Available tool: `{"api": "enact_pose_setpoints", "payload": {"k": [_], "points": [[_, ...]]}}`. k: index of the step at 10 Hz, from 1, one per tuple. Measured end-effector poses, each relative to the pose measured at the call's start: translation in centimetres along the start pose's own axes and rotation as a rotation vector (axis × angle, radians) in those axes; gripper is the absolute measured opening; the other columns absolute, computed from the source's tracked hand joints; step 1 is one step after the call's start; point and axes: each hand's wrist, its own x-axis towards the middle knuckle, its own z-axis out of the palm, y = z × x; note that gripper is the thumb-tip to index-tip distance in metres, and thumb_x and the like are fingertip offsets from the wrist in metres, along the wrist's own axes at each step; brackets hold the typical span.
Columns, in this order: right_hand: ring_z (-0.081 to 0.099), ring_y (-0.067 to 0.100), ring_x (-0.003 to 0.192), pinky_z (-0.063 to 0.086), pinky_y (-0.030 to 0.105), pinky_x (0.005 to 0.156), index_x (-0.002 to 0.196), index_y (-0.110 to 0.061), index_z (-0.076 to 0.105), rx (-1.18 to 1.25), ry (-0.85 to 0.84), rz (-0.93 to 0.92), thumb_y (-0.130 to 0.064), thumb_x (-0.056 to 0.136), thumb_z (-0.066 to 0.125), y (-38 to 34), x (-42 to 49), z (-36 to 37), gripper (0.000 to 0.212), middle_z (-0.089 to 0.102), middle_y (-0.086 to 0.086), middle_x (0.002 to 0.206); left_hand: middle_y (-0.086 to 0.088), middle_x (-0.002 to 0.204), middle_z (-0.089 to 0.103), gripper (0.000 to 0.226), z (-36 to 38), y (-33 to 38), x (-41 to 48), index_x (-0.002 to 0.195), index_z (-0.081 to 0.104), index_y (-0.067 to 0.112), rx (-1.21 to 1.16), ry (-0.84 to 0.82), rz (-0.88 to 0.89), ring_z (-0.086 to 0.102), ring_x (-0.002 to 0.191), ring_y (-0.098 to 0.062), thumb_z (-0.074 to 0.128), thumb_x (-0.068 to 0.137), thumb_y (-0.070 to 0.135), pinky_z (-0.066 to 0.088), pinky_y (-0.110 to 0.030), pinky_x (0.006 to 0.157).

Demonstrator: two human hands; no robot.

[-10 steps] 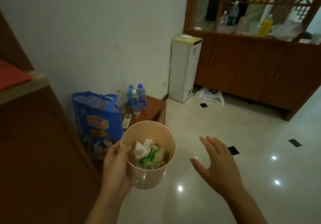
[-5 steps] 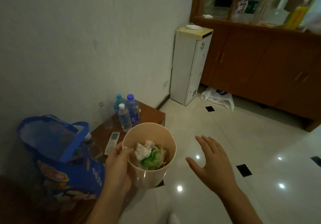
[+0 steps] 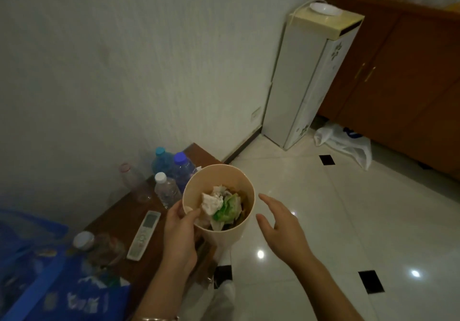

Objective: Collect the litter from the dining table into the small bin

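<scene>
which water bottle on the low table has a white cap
The small clear bottle in front, closest to the left hand. The two behind it have blue caps; the one by the wall a reddish cap.

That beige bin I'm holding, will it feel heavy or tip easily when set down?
Probably light: the left hand alone holds the small bin by its rim. The litter inside looks like crumpled tissue and wrappers. It narrows toward its base, so it may tip if nudged.

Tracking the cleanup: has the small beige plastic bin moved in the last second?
Yes. The small beige plastic bin has come forward: it now overlaps the clear plastic water bottles on the low wooden table.
</scene>
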Motion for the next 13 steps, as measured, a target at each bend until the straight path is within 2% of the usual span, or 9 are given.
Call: {"api": "enact_pose_setpoints", "payload": {"k": [2, 3, 4, 5, 7, 9, 10, 12, 13], "points": [[0.047, 0.005, 0.109, 0.038, 0.023, 0.092, 0.129, -0.028, 0.042, 0.158, -0.076, 0.11, -0.017, 0.092, 0.046, 2.6, 9.3, 3.5, 0.038, 0.054, -0.001, 0.13, -0.001, 0.109, 0.065, 0.032, 4.1, -1.0, 8.8, 0.109, 0.055, 0.029, 0.075, -0.023, -0.064, 0.061, 0.101, -0.022, 0.061, 0.082, 0.012, 0.049, -0.041, 0.083], [0.048, 0.007, 0.106, 0.038, 0.021, 0.089, 0.13, -0.027, 0.041, 0.198, -0.102, 0.171, -0.011, 0.092, 0.044, 4.7, 13.8, 5.3, 0.041, 0.056, 0.0, 0.126, -0.002, 0.117, 0.063, 0.036, 5.8, -2.2, 13.6, 0.114, 0.055, 0.029, 0.143, -0.02, -0.085, 0.059, 0.106, -0.023, 0.062, 0.082, 0.014, 0.047, -0.045, 0.092], [0.047, 0.004, 0.103, 0.038, 0.005, 0.078, 0.129, -0.029, 0.04, 0.251, -0.143, 0.199, -0.011, 0.093, 0.042, 7.0, 17.7, 7.2, 0.04, 0.052, -0.011, 0.118, 0.0, 0.125, 0.059, 0.044, 6.8, -3.9, 17.7, 0.122, 0.054, 0.034, 0.25, -0.018, -0.118, 0.055, 0.113, -0.022, 0.065, 0.081, 0.021, 0.041, -0.05, 0.101], [0.054, 0.004, 0.096, 0.042, 0.002, 0.069, 0.123, -0.038, 0.041, 0.305, -0.162, 0.231, -0.013, 0.093, 0.044, 9.1, 20.7, 9.2, 0.04, 0.054, -0.014, 0.112, 0.004, 0.126, 0.061, 0.035, 7.7, -5.8, 21.2, 0.11, 0.059, 0.048, 0.314, -0.038, -0.119, 0.056, 0.115, -0.019, 0.062, 0.083, 0.025, 0.042, -0.05, 0.101], [0.057, 0.009, 0.101, 0.042, -0.001, 0.07, 0.125, -0.032, 0.043, 0.373, -0.203, 0.31, -0.015, 0.092, 0.045, 11.5, 23.7, 11.8, 0.038, 0.058, -0.004, 0.119, 0.007, 0.132, 0.059, 0.052, 8.0, -8.2, 24.6, 0.125, 0.053, 0.047, 0.322, -0.107, -0.099, 0.056, 0.12, -0.018, 0.063, 0.076, 0.033, 0.045, -0.048, 0.1], [0.055, 0.015, 0.111, 0.043, 0.026, 0.091, 0.13, -0.032, 0.039, 0.413, -0.213, 0.301, -0.016, 0.093, 0.045, 11.9, 24.6, 12.8, 0.041, 0.055, 0.001, 0.127, 0.006, 0.132, 0.059, 0.054, 7.9, -8.5, 25.8, 0.129, 0.051, 0.039, 0.31, -0.088, -0.085, 0.055, 0.12, -0.014, 0.058, 0.082, 0.012, 0.044, -0.043, 0.102], [0.054, 0.015, 0.111, 0.044, 0.029, 0.093, 0.129, -0.035, 0.038, 0.413, -0.224, 0.274, -0.015, 0.093, 0.043, 11.5, 24.6, 12.8, 0.042, 0.055, -0.002, 0.126, 0.005, 0.132, 0.058, 0.055, 7.7, -8.1, 25.8, 0.131, 0.049, 0.035, 0.329, -0.105, -0.096, 0.054, 0.12, -0.013, 0.06, 0.082, 0.012, 0.043, -0.042, 0.103], [0.045, 0.003, 0.107, 0.038, 0.021, 0.091, 0.128, -0.034, 0.036, 0.386, -0.226, 0.232, -0.014, 0.093, 0.044, 9.8, 23.8, 11.7, 0.041, 0.047, -0.013, 0.118, 0.004, 0.126, 0.057, 0.042, 7.5, -6.9, 24.8, 0.128, 0.047, 0.028, 0.373, -0.102, -0.144, 0.051, 0.109, -0.008, 0.057, 0.088, 0.019, 0.037, -0.025, 0.086], [0.039, -0.002, 0.1, 0.031, 0.002, 0.083, 0.128, -0.026, 0.037, 0.322, -0.172, 0.208, -0.009, 0.091, 0.047, 8.8, 22.6, 9.9, 0.041, 0.04, -0.024, 0.107, 0.0, 0.136, 0.051, 0.049, 6.7, -6.1, 23.7, 0.136, 0.042, 0.02, 0.447, -0.069, -0.13, 0.047, 0.118, -0.013, 0.056, 0.089, 0.019, 0.033, -0.028, 0.093]]}}
